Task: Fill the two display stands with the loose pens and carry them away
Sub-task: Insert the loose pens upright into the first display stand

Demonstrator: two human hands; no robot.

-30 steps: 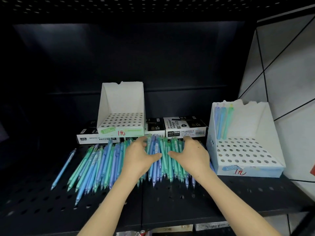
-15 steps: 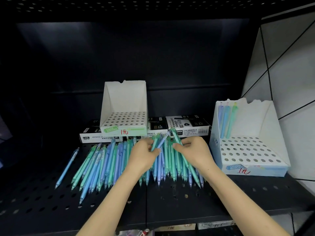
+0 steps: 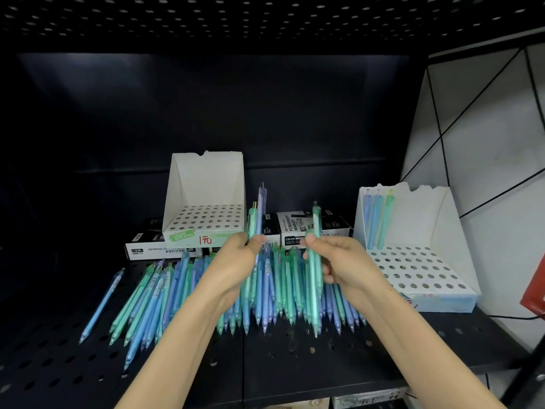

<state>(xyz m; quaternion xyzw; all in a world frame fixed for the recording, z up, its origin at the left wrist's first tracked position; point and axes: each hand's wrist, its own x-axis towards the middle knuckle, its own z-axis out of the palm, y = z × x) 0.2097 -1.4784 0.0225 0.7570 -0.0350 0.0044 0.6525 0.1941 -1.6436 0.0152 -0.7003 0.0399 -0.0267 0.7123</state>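
Several loose blue and green pens [image 3: 153, 299] lie in a heap on the black perforated shelf [image 3: 295, 364]. My left hand [image 3: 233, 264] grips two pens, one green and one blue [image 3: 256, 219], held upright above the heap. My right hand [image 3: 342, 267] grips a green pen [image 3: 316, 276], also nearly upright. A white display stand [image 3: 206, 199] with a holed top sits behind the heap and holds no pens. A second white stand [image 3: 413, 261] at the right has three pens standing at its back left.
Black and white permanent marker boxes [image 3: 312, 228] line the back of the shelf behind the heap. One blue pen [image 3: 101, 305] lies apart at the left. A white panelled wall [image 3: 486, 143] closes the right side, with a red object [image 3: 535, 293] at the edge.
Both hands have lifted from the heap, each raising pens upright. Before, they were pressed into the pile, gathering pens.
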